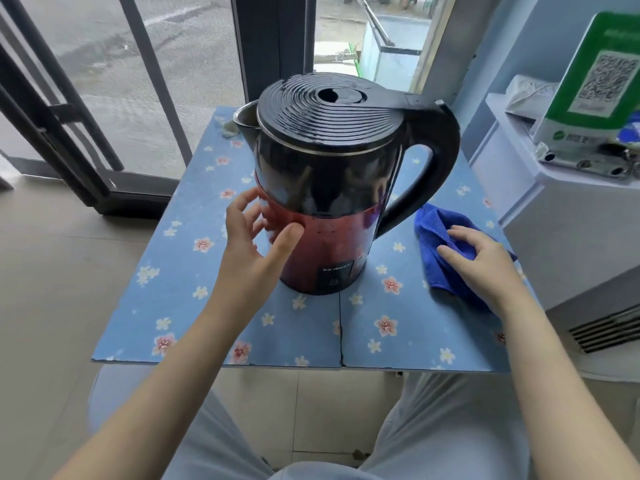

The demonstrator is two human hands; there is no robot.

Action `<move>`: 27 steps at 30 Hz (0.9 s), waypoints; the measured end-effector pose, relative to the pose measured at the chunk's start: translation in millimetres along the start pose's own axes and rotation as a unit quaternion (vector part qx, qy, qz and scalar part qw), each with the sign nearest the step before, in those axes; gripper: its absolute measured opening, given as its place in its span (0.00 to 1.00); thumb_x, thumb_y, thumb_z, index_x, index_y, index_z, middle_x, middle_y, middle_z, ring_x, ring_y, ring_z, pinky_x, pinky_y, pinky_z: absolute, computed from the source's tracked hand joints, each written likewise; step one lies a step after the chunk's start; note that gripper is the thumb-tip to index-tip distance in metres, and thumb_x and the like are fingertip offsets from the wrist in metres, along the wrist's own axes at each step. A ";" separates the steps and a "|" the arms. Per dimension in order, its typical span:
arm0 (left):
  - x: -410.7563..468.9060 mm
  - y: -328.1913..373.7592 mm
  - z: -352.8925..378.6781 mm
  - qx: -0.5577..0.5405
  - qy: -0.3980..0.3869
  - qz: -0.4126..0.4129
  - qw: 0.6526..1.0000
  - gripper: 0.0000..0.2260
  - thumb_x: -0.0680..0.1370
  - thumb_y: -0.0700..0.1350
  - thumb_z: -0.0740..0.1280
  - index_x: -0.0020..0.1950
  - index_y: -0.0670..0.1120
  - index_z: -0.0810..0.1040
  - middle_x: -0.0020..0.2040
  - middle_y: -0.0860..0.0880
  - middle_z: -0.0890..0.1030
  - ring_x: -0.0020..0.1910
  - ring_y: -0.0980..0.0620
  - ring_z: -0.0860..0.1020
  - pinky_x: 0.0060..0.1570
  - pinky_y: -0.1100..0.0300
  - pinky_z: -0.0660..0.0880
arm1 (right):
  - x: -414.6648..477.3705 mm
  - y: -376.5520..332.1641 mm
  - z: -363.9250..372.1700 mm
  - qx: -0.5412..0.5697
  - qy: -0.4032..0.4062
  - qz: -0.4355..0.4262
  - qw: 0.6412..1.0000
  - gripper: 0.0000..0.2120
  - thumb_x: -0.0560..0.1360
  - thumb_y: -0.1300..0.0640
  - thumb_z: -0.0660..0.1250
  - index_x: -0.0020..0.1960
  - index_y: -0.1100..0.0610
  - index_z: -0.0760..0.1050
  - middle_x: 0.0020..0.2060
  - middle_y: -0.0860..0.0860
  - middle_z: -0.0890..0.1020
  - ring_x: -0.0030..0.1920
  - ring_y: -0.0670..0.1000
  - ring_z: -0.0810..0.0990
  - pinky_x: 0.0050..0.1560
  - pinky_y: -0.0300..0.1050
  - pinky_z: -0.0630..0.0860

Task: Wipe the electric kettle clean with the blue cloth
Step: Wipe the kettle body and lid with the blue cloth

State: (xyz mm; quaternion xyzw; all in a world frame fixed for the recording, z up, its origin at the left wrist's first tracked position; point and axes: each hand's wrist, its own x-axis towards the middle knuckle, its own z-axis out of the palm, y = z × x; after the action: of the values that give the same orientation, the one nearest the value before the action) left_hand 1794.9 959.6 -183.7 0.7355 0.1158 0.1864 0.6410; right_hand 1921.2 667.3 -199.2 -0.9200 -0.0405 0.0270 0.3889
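Observation:
The electric kettle [332, 188], black on top and red below, stands upright in the middle of a small table [194, 271] covered in blue flowered cloth. Its ribbed black lid is shut and its handle points right. My left hand [258, 240] is open at the kettle's left side, fingers spread and touching or nearly touching the red wall. The blue cloth [434, 244] lies crumpled on the table to the right of the kettle, below the handle. My right hand [481, 261] rests on top of the cloth, fingers pressing into it.
A white appliance [571, 230] with a green QR-code sign [602, 74] stands close on the right. Glass doors with dark frames [86, 133] are behind and left. My knees are under the table's near edge. A small grey crumpled scrap [228, 128] lies by the spout.

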 end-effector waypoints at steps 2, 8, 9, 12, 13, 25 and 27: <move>3.4 2.1 7.3 -0.004 0.007 0.007 1.000 0.28 0.69 0.62 0.68 0.66 0.61 0.62 0.61 0.58 0.77 0.62 0.62 0.76 0.62 0.65 0.73 | 4.7 3.9 2.4 -0.028 -0.004 -0.011 1.000 0.17 0.75 0.56 0.71 0.63 0.58 0.79 0.68 0.51 0.76 0.70 0.52 0.71 0.69 0.43 0.62; 12.9 4.3 28.5 -0.011 0.064 -0.009 0.998 0.32 0.76 0.55 0.72 0.74 0.53 0.58 0.67 0.53 0.72 0.66 0.57 0.74 0.65 0.58 0.74 | 8.5 -2.3 16.2 -0.093 0.010 -0.055 0.994 0.12 0.76 0.60 0.69 0.58 0.60 0.82 0.61 0.57 0.81 0.66 0.60 0.74 0.66 0.47 0.64; 11.9 4.6 31.8 -0.013 0.077 -0.015 0.997 0.32 0.76 0.53 0.72 0.74 0.53 0.58 0.67 0.53 0.72 0.66 0.56 0.74 0.66 0.55 0.74 | 9.4 -3.9 18.6 -0.085 0.017 -0.058 0.995 0.11 0.76 0.62 0.68 0.58 0.61 0.82 0.60 0.57 0.82 0.65 0.59 0.75 0.64 0.44 0.65; 10.3 6.0 31.5 -0.001 0.085 -0.024 0.996 0.37 0.73 0.59 0.73 0.75 0.55 0.56 0.70 0.54 0.69 0.71 0.53 0.70 0.70 0.51 0.70 | 12.7 1.1 24.8 -0.059 0.046 -0.055 0.996 0.11 0.75 0.63 0.68 0.57 0.59 0.82 0.58 0.56 0.83 0.63 0.58 0.77 0.60 0.42 0.67; 12.5 7.6 26.3 0.013 0.081 -0.018 0.997 0.40 0.71 0.61 0.72 0.76 0.57 0.55 0.73 0.53 0.66 0.73 0.53 0.67 0.70 0.52 0.67 | 13.0 4.1 26.1 -0.050 0.051 -0.053 0.996 0.11 0.76 0.62 0.68 0.57 0.58 0.82 0.57 0.55 0.84 0.61 0.58 0.78 0.59 0.42 0.67; 91.0 65.3 -28.6 0.171 -0.118 0.272 0.939 0.26 0.73 0.52 0.74 0.67 0.57 0.67 0.80 0.49 0.60 0.82 0.52 0.51 0.79 0.44 0.52 | 25.0 -2.3 31.3 0.070 0.036 -0.049 0.996 0.11 0.77 0.60 0.66 0.56 0.51 0.83 0.45 0.51 0.85 0.50 0.58 0.81 0.55 0.51 0.74; 90.2 64.5 -24.7 0.169 -0.103 0.283 0.939 0.26 0.73 0.53 0.75 0.66 0.53 0.68 0.77 0.47 0.67 0.80 0.49 0.57 0.78 0.43 0.55 | 27.9 -6.8 33.3 0.111 0.042 -0.039 0.992 0.12 0.78 0.60 0.66 0.57 0.50 0.83 0.43 0.48 0.85 0.48 0.57 0.82 0.54 0.48 0.75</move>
State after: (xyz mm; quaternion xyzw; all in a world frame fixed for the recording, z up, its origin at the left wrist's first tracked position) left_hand 1861.6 1008.9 -106.0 0.8504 -0.1340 0.2605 0.4370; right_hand 1945.9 698.4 -218.0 -0.8691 -0.0564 -0.0219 0.4909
